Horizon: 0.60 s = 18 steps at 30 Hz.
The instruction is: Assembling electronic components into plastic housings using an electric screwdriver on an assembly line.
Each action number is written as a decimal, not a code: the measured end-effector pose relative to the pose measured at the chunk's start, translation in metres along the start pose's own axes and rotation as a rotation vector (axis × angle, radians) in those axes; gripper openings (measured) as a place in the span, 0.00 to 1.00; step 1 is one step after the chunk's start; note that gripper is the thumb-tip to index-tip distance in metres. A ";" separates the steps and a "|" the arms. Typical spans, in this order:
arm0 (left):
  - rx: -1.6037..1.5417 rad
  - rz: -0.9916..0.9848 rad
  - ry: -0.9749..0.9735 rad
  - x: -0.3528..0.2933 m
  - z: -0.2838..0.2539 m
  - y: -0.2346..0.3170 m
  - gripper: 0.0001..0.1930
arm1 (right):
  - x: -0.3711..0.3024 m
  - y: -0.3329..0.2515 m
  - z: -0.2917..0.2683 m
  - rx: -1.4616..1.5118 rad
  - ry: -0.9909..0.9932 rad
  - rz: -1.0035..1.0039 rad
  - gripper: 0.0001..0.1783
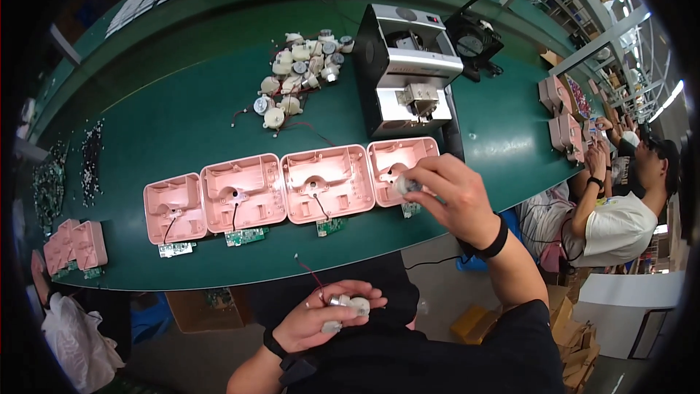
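My right hand pinches a small motor with a pale housing over the rightmost pink plastic shell. Whether the motor touches the shell cannot be made out. Below the table edge, my left hand is closed around small motors with cream plastic housings and metal cans; a thin red wire sticks up from them. To the left of that shell, more pink shells stand in a row, open side up. Black wires link them to green circuit boards at the table's near edge.
A heap of motors lies behind the shells, left of a black and silver machine. Small parts and more pink shells are at the left. Co-workers sit at the right. Cardboard boxes stand below.
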<state>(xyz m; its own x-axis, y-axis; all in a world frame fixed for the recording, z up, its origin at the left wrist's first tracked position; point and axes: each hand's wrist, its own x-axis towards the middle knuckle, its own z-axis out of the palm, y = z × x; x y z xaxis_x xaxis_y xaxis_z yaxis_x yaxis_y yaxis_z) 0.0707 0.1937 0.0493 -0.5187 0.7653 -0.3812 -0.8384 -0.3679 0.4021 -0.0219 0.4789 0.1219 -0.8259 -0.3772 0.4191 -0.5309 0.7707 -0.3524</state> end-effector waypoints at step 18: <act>-0.013 0.044 -0.059 -0.021 -0.026 -0.005 0.19 | 0.012 -0.001 0.010 -0.179 -0.041 -0.092 0.22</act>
<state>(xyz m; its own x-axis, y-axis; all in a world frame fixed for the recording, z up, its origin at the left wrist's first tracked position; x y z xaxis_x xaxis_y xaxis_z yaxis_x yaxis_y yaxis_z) 0.0811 0.1652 0.0336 -0.5443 0.7781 -0.3136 -0.8175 -0.4080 0.4065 -0.0329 0.4680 0.1188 -0.7847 -0.4678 0.4068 -0.5649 0.8098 -0.1583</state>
